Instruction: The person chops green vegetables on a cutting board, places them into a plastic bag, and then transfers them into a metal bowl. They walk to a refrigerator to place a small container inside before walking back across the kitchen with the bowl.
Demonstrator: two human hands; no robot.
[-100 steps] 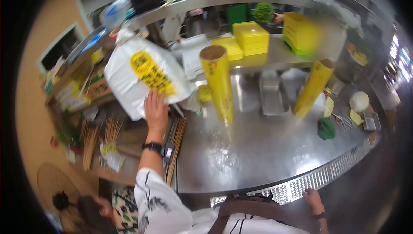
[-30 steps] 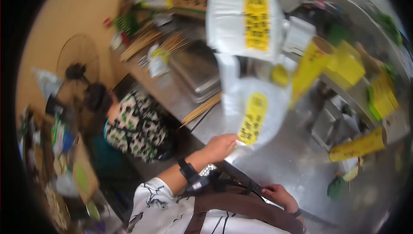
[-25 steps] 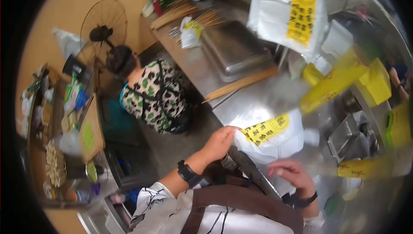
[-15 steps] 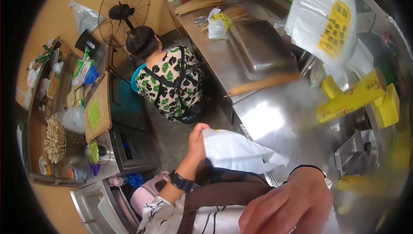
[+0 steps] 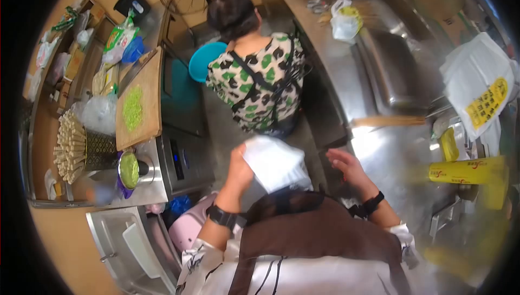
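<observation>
A white plastic bag [image 5: 275,162] hangs from my left hand [image 5: 240,166], whose fingers close on its left edge in front of my brown apron. To the right of the bag, apart from it, my right hand [image 5: 351,169] is raised with the fingers stretched out and nothing in them. Beneath my right forearm lies the steel counter [image 5: 382,173]. At the far right hangs a stack of white bags [image 5: 479,83] with yellow printing.
A person [image 5: 260,73] in a patterned top crouches ahead beside a teal basin [image 5: 207,62]. At left are a cutting board [image 5: 153,108] with chopped greens, a chopstick holder [image 5: 100,148] and an open drawer [image 5: 114,235]. Yellow rolls [image 5: 466,170] stand right.
My right hand has moved from close to my chest out beside the bag, and its fingers have straightened. The view has turned left and down. My left hand still holds the bag.
</observation>
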